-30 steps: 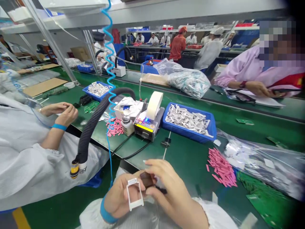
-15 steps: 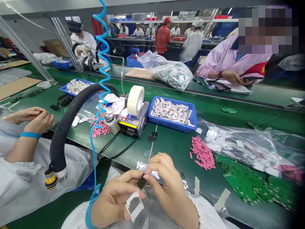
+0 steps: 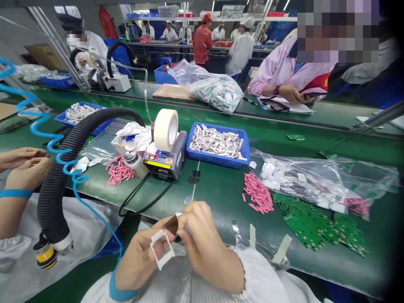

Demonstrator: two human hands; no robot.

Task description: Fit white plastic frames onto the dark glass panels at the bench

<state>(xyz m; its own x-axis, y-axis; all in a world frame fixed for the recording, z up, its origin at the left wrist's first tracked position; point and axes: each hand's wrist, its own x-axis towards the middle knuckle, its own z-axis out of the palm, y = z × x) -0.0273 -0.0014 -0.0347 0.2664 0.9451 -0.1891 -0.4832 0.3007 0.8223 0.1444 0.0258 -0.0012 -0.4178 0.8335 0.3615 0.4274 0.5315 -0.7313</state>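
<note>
The left hand [image 3: 135,259] clamps its fingers on the white frame [image 3: 166,260] above the white garment [image 3: 205,288], the right hand [image 3: 205,246] pinching the adjacent dark piece [image 3: 172,225]; uneven finger pressure could flex the frame.

The small frame [image 3: 166,259] is white and the thin piece [image 3: 172,224] dark brown. The wristband [image 3: 121,291] is bright blue, the white garment [image 3: 170,280] faintly striped, the strips [image 3: 258,194] pink, the circuit boards [image 3: 311,228] green, the tray [image 3: 214,158] blue, the benchtop [image 3: 221,185] dark green.
</note>
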